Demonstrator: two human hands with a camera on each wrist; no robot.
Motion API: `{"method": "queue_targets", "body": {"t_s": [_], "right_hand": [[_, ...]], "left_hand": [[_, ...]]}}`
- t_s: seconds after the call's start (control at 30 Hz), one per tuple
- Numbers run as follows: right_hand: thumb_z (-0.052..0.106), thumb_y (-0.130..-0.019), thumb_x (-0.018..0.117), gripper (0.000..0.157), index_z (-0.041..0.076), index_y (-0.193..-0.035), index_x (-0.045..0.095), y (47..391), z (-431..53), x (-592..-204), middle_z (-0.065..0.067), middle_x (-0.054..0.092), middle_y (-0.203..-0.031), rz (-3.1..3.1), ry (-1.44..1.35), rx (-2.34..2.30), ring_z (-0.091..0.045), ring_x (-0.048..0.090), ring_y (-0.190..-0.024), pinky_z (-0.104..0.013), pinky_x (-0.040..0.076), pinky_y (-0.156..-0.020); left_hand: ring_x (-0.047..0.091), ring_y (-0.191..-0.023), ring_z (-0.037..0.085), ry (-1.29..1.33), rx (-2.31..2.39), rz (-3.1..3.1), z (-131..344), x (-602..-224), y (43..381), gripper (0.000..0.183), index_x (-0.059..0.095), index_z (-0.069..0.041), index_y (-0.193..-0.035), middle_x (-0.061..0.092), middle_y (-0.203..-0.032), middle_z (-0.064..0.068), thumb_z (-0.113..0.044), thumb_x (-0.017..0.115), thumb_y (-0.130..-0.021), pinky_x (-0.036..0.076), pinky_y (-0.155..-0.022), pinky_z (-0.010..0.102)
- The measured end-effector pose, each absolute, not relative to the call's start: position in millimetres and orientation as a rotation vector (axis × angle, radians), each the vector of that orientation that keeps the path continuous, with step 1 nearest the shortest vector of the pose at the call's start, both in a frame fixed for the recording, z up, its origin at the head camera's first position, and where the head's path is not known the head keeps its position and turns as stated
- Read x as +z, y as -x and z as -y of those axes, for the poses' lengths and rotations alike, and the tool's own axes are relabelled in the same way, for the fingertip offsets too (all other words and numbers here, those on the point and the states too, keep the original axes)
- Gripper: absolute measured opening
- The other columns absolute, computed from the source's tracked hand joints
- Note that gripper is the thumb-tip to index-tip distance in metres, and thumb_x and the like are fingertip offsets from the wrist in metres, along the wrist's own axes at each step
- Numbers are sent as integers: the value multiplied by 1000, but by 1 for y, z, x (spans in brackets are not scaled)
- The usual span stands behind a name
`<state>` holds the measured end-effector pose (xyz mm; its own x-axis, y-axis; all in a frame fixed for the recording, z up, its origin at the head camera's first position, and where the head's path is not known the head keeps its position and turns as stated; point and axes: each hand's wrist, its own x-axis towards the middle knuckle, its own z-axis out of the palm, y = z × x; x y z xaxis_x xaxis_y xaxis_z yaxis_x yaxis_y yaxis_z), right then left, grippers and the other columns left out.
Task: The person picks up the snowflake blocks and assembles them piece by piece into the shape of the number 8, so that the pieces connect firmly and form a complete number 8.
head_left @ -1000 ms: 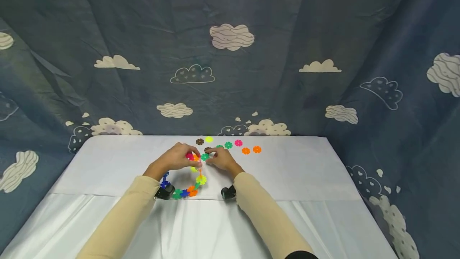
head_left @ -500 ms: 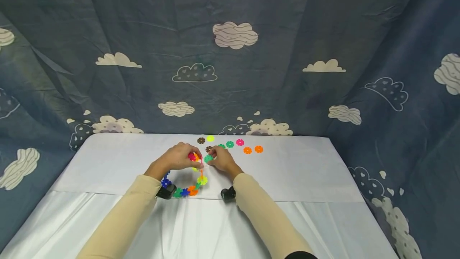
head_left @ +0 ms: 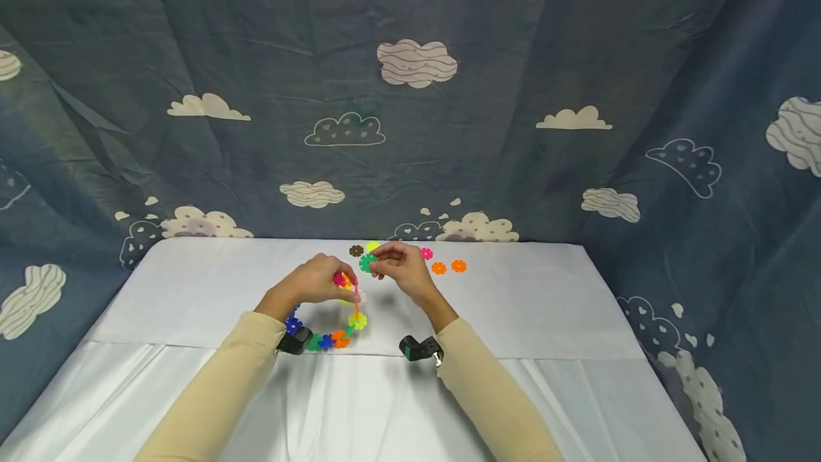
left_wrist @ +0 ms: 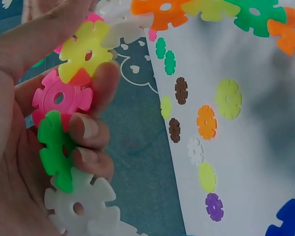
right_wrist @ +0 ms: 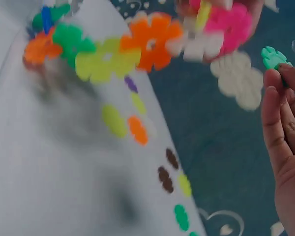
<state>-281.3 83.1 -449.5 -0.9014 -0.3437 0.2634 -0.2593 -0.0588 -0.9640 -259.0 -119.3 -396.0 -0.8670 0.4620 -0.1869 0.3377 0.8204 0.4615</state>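
Observation:
A chain of snap-together flower discs (head_left: 341,339) in several colours hangs in a curve from my left hand (head_left: 317,282). Curled fingers of that hand hold its pink, yellow and green discs; in the left wrist view a pink disc (left_wrist: 50,104) and a green disc (left_wrist: 53,147) lie against the fingers, with a white disc (left_wrist: 99,199) below. My right hand (head_left: 405,268) pinches a single green disc (right_wrist: 273,58) between thumb and fingertips. It is raised to the right of the left hand, apart from the chain. Part of the chain is hidden behind the left hand.
Loose discs lie along the table's far part: brown (head_left: 356,251), yellow (head_left: 373,245), pink (head_left: 426,253) and orange (head_left: 458,266). The left wrist view also shows a purple disc (left_wrist: 214,207). A cloud-print curtain (head_left: 449,162) hangs behind the white table (head_left: 526,305).
My right hand has lifted away from the chain, up and toward the far side, carrying the green disc. The left hand has stayed nearly in place, holding the chain.

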Motion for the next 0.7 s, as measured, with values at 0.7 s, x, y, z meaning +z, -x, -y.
{"method": "queue_targets", "body": {"t_s": [0.7], "right_hand": [[-1, -88, 67, 18, -7, -104, 70, 265, -80, -432, -19, 67, -90, -2444, 1067, -1811, -28, 65, -70, -26, 56, -64]], "left_hand": [[51, -89, 20, -552, 565, -2758, 113, -395, 257, 48, 71, -7, -105, 65, -84, -3, -45, 80, -76, 48, -73, 36]]}}
